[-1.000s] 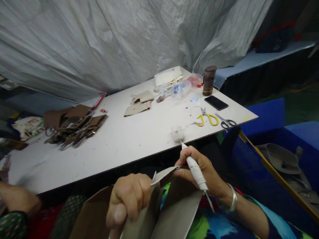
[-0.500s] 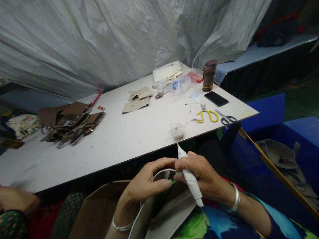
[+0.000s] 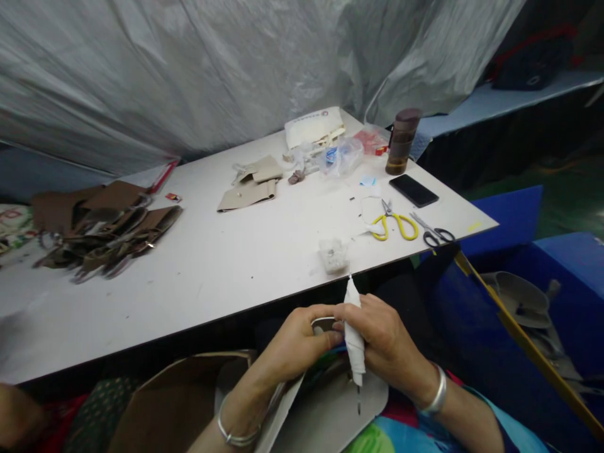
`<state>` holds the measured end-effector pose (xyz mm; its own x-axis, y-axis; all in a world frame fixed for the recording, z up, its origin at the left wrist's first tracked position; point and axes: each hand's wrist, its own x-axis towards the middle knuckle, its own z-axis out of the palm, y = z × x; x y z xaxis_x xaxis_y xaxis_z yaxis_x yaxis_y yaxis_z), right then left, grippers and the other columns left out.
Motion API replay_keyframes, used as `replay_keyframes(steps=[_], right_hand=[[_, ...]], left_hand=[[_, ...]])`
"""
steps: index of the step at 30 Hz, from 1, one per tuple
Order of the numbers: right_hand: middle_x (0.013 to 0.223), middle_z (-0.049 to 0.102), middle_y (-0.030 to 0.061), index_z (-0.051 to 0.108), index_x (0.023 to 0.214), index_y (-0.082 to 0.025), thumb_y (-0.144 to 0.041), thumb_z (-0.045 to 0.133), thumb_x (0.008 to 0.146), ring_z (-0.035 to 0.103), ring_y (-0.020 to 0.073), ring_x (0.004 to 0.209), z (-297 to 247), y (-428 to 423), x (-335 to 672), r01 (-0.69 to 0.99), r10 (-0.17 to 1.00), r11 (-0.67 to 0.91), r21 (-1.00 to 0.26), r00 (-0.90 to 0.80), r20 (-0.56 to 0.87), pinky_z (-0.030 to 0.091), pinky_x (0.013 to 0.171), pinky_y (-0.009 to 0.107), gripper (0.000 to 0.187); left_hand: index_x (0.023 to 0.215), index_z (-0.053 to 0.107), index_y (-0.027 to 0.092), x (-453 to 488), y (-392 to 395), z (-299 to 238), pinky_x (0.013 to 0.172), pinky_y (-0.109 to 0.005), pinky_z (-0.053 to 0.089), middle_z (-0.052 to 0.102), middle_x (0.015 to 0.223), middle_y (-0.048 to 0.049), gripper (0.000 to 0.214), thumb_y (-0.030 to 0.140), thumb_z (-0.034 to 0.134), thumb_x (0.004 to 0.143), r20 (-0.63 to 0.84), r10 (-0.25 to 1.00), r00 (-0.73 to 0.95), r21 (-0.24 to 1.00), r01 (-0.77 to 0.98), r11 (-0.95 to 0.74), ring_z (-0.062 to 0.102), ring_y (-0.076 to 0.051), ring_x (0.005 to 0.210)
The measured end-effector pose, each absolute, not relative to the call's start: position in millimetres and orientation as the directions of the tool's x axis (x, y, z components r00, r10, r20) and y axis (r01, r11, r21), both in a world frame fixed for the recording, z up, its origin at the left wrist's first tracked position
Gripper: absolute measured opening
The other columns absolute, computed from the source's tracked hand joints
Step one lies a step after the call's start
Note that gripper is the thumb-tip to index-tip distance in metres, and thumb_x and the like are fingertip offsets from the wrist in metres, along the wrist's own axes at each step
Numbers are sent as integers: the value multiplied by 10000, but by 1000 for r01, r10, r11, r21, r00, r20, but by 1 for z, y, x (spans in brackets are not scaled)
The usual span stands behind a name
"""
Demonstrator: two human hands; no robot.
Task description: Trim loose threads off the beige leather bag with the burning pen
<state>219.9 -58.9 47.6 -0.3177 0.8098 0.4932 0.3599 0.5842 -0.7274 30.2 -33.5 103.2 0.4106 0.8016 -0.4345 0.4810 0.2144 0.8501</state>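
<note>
Below the table's front edge, both hands meet over a folded grey-beige leather piece on my lap. My right hand is closed round a white-wrapped awl-like tool that stands nearly upright, its metal tip pointing down at the piece. My left hand pinches the curled top edge of the leather piece, right beside the tool, with the fingertips touching my right hand. There is a silver bangle on each wrist.
On the white table lie a heap of brown leather pieces, beige pieces, yellow scissors, black scissors, a phone, a brown jar and a small white lump. Another person's hand is at the lower left.
My left hand moved from gripping the piece's fold low down to pinching its top edge by the tool. The tool swung from slanted to nearly upright. The view shifted.
</note>
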Motion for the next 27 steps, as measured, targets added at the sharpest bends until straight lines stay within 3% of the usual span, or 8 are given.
replay_keyframes(steps=[8,11,15,19,23,27], right_hand=[[927,710,-5,595,1120,-249,-161,596,1024,642,150,787,25,-40,222,241,863,496,-834,-243,443,475,730,270,130],[972,738,-8,577,1238,-269,-238,599,1054,700,135,809,17,-29,228,137,917,387,-912,-163,365,537,743,236,188],[865,730,-32,600,1352,-282,-418,618,1054,700,118,714,17,-10,240,86,965,261,-961,-57,257,561,687,201,328],[980,735,29,730,1182,-239,-500,649,1016,709,170,861,18,9,248,209,975,201,-957,49,216,581,822,264,320],[823,716,-6,699,1030,-219,-498,721,960,682,155,710,10,22,249,230,982,47,-972,168,87,569,702,252,289],[762,715,-18,695,997,-213,-524,737,938,681,155,669,-1,29,246,235,980,9,-972,190,55,556,656,254,319]], left_hand=[[995,858,224,30,-24,71,891,-323,507,773,946,-46,220,244,789,786,-369,899,237,893,360,271,687,-230,925],[921,849,192,26,-17,63,817,-313,504,759,913,-63,174,317,785,817,-379,905,192,894,329,305,685,-225,876],[831,797,159,28,-9,54,789,-324,498,760,842,-76,182,339,771,814,-426,891,154,873,328,361,679,-232,825],[786,756,167,33,-2,48,736,-311,478,740,788,-58,214,379,766,805,-453,884,116,859,321,398,641,-208,757],[762,739,172,36,5,40,681,-292,450,695,707,-30,229,397,771,793,-490,867,92,843,304,444,585,-178,678],[754,736,169,34,10,34,673,-291,442,666,659,-17,239,403,773,785,-502,860,91,832,322,452,563,-167,643]])
